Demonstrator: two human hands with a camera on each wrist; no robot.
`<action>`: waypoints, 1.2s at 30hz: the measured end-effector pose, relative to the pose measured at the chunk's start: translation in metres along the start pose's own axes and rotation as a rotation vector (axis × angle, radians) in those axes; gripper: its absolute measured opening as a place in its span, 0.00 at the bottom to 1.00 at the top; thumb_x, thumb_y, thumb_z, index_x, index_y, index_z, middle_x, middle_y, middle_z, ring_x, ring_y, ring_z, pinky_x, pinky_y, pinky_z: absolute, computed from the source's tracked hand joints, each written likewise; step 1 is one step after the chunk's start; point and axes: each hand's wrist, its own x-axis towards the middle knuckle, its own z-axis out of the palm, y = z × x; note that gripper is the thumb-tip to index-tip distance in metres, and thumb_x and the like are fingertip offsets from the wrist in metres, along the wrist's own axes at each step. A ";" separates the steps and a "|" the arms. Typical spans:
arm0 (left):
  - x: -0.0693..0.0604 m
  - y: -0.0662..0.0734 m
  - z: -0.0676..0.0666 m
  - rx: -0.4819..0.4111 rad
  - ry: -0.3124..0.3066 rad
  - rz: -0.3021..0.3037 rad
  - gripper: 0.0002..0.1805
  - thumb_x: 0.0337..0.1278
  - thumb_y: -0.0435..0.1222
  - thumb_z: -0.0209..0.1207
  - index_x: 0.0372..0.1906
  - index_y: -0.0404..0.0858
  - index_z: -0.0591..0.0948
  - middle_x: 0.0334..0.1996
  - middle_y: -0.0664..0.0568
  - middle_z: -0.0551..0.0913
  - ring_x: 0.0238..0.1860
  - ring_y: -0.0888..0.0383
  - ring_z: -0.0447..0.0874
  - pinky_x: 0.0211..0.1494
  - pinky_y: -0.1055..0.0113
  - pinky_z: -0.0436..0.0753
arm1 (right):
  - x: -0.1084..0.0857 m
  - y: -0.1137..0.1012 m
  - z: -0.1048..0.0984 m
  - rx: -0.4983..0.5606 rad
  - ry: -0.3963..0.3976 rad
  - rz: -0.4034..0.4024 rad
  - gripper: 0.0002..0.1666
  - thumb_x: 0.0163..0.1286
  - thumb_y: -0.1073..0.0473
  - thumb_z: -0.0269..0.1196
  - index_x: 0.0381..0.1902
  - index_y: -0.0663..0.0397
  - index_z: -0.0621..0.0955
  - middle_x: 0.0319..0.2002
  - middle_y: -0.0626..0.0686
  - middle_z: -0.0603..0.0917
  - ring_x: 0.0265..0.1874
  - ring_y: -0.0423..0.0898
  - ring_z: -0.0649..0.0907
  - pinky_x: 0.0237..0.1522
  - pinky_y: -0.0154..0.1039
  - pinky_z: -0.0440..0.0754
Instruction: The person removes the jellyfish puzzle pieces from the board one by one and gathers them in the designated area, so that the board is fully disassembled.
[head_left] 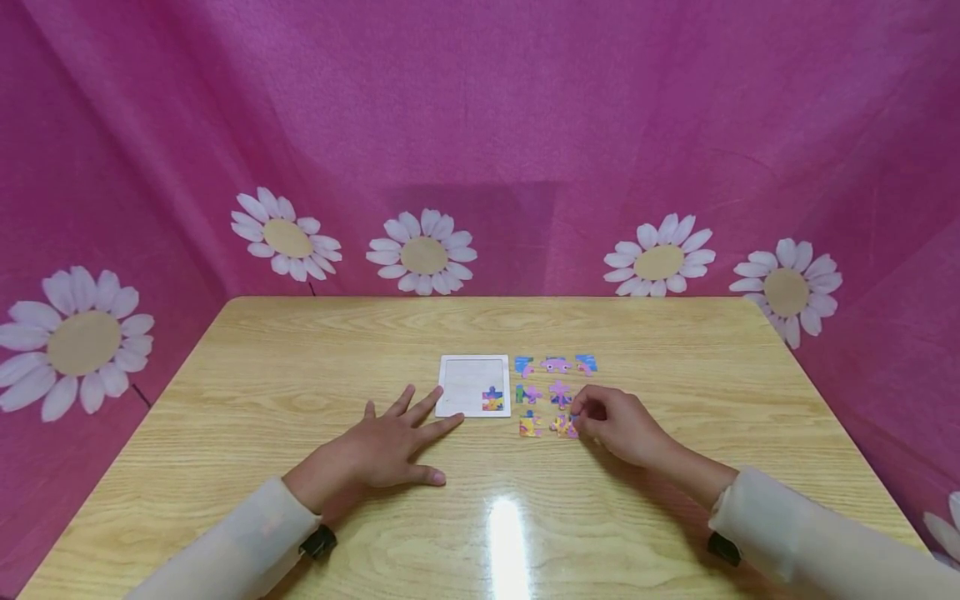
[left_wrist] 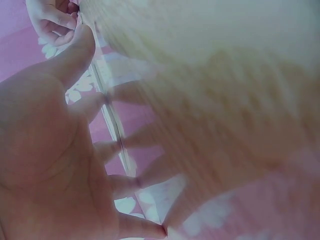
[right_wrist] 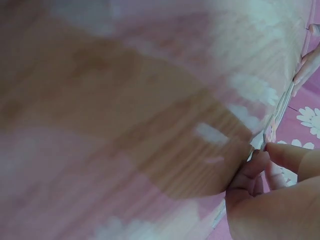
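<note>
A white square puzzle tray [head_left: 465,379] lies on the table with one colourful jigsaw piece [head_left: 492,401] in its lower right corner. My left hand [head_left: 386,446] is spread out flat, with fingertips at the tray's left and lower edges. Just right of the tray, loose jigsaw pieces are laid out in rows, among them a yellow one [head_left: 529,425] and a pink one with eyes [head_left: 557,365]. At the lower right of these rows, my right hand [head_left: 622,425] pinches a jigsaw piece [right_wrist: 269,134] between thumb and index finger; the fingers partly hide it.
The glossy wooden table [head_left: 300,350] reflects light near its front. Behind it and along both sides hangs a pink curtain [head_left: 480,100] with white daisies. Pale sleeves [head_left: 240,533] cover both forearms, and dark straps show under the wrists.
</note>
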 end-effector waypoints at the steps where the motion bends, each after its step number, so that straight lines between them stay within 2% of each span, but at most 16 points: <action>1: 0.000 0.000 0.000 0.000 0.000 0.000 0.45 0.62 0.70 0.55 0.81 0.68 0.56 0.85 0.52 0.42 0.83 0.36 0.37 0.67 0.18 0.50 | 0.000 0.000 0.000 -0.002 -0.005 -0.008 0.04 0.69 0.70 0.64 0.37 0.56 0.82 0.28 0.48 0.82 0.24 0.41 0.76 0.26 0.33 0.74; 9: 0.000 0.000 0.000 -0.003 -0.003 0.001 0.45 0.62 0.70 0.55 0.81 0.68 0.55 0.85 0.52 0.41 0.83 0.36 0.36 0.67 0.18 0.50 | 0.003 0.002 0.005 -0.052 -0.025 -0.033 0.05 0.69 0.70 0.65 0.35 0.55 0.82 0.28 0.45 0.81 0.29 0.41 0.76 0.33 0.33 0.74; 14: 0.000 0.000 0.000 -0.005 -0.003 0.001 0.45 0.62 0.70 0.55 0.81 0.69 0.55 0.85 0.52 0.41 0.83 0.36 0.36 0.67 0.18 0.50 | 0.003 0.002 0.005 -0.056 -0.022 -0.023 0.05 0.68 0.69 0.66 0.35 0.55 0.82 0.29 0.46 0.80 0.30 0.42 0.76 0.34 0.34 0.74; 22: 0.000 0.001 -0.001 -0.012 -0.012 -0.002 0.45 0.62 0.70 0.55 0.81 0.69 0.55 0.85 0.52 0.40 0.83 0.36 0.35 0.68 0.18 0.49 | 0.004 -0.002 0.003 0.004 -0.028 0.020 0.02 0.69 0.69 0.66 0.37 0.59 0.83 0.28 0.48 0.81 0.26 0.42 0.75 0.28 0.32 0.72; 26: 0.000 0.001 -0.001 -0.010 -0.008 -0.005 0.45 0.62 0.70 0.55 0.81 0.69 0.55 0.85 0.52 0.41 0.83 0.36 0.36 0.68 0.18 0.49 | 0.006 -0.004 0.003 0.012 -0.010 0.011 0.05 0.68 0.71 0.64 0.36 0.57 0.83 0.28 0.48 0.82 0.26 0.41 0.76 0.28 0.32 0.72; 33: 0.001 0.000 0.000 -0.009 -0.005 -0.003 0.44 0.62 0.70 0.54 0.81 0.69 0.55 0.85 0.52 0.42 0.83 0.36 0.36 0.68 0.18 0.49 | 0.018 -0.010 0.008 0.033 -0.007 0.007 0.02 0.68 0.68 0.67 0.37 0.61 0.83 0.29 0.49 0.83 0.27 0.43 0.79 0.28 0.33 0.74; 36: 0.000 -0.001 0.000 -0.006 -0.001 0.003 0.44 0.62 0.70 0.54 0.81 0.69 0.56 0.85 0.52 0.42 0.83 0.36 0.36 0.67 0.18 0.50 | 0.024 -0.014 0.012 0.024 0.010 -0.021 0.02 0.67 0.69 0.68 0.37 0.60 0.83 0.30 0.49 0.82 0.28 0.42 0.79 0.29 0.33 0.76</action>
